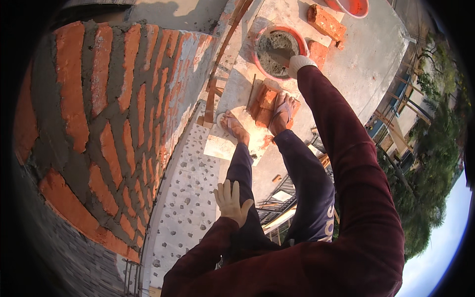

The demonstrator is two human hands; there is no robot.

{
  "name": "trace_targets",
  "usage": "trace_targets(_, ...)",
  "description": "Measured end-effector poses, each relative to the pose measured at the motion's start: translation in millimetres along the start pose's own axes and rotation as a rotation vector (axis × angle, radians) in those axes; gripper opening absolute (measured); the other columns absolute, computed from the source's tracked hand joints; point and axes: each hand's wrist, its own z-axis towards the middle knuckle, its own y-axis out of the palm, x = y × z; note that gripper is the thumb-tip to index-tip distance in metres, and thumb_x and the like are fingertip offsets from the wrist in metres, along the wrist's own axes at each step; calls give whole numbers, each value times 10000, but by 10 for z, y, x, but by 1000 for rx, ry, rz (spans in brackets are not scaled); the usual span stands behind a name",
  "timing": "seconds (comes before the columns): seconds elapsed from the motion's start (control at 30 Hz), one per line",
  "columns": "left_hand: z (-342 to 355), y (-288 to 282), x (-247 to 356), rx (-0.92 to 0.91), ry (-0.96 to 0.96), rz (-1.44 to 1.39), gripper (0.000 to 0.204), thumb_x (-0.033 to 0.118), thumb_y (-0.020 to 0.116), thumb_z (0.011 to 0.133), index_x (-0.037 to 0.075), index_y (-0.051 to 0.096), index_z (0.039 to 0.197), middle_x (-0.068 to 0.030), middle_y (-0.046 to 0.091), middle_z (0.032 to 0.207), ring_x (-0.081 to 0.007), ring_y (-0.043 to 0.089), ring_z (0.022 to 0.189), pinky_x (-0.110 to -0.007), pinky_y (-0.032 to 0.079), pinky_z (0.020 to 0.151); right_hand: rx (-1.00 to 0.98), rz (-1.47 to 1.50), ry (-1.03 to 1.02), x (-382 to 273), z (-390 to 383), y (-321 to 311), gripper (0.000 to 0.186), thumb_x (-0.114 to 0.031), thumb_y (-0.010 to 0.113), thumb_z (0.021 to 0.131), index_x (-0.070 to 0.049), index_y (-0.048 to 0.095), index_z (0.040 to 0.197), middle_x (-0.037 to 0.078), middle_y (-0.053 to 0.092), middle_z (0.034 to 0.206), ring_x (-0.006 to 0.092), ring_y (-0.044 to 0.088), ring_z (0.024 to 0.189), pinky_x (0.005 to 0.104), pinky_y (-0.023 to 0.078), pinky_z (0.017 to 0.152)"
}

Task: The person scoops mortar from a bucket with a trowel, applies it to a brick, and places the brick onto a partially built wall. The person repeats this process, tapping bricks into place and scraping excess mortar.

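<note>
- Mortar (pixel 275 53), wet and grey, fills the red basin (pixel 258 63) straight under our right hand (pixel 299 63); that hand, in a pale glove, reaches down to the basin's near rim, and a dark tool handle seems to run from it into the mix.
- We cannot tell how the right fingers are set: the glove and the cuff of our dark red sleeve hide them, so whether they grip the handle stays unclear.
- We judge the mortar heavy, soft and sticky; it would slump off a blade that tilts, so it wants scooping from below rather than pinching. The basin itself would be weighty when full and is best taken by its rim.
- Our left hand (pixel 230 200) lies bare and open on our left thigh, fingers spread flat, holding nothing, well apart from the basin.
- Just beside the right hand lie loose bricks (pixel 325 22), one touching the basin's far side; a stack of bricks (pixel 263 101) sits under our right foot.
- Beyond the left hand rises the brick wall (pixel 118 109), its joints thick with grey mortar.
</note>
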Motion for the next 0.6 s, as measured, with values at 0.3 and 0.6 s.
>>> trace_targets(0.3, 42, -66, -14, -86, -12, 11, 858, 438, 714, 926, -15, 365, 1566, -333, 284, 1612, -589, 189, 1500, -684, 98, 1227, -190, 1045, -96, 152, -235, 496, 326, -207, 711, 772, 62, 732, 955, 103, 647, 702, 186, 605, 575, 378, 461, 527)
trace_targets(0.6, 225, -518, -41, 202, -261, -1064, 645, 381, 525, 1060, -20, 384, 1545, -264, 374, 1582, -435, 347, 1469, -620, 232, 1218, -319, 1676, -62, 323, -641, 956, 192, -16, 750, 788, -52, 599, 901, -21, 542, 679, 112, 549, 522, 283, 422, 462)
